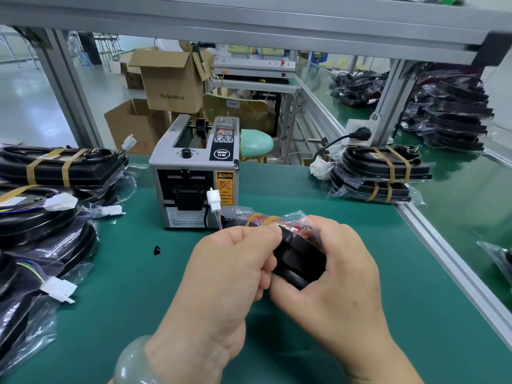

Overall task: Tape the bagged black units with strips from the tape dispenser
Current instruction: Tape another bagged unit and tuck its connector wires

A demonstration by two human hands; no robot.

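Note:
Both of my hands grip one bagged black unit (297,261) held end-on above the green mat (133,300). My left hand (230,275) pinches its near end; my right hand (336,275) wraps it from the right. Two tan tape bands circle the unit's far part, and its white connector (214,200) sticks up on coloured wires. The grey tape dispenser (194,173) stands just behind. Taped units lie stacked at the left (59,164) and at the right (383,164).
Untaped bagged units with white connectors pile up at the left edge (41,245). A small black scrap (157,250) lies on the mat. An aluminium rail (448,261) bounds the mat on the right. Cardboard boxes (171,79) and a green stool (256,144) stand beyond.

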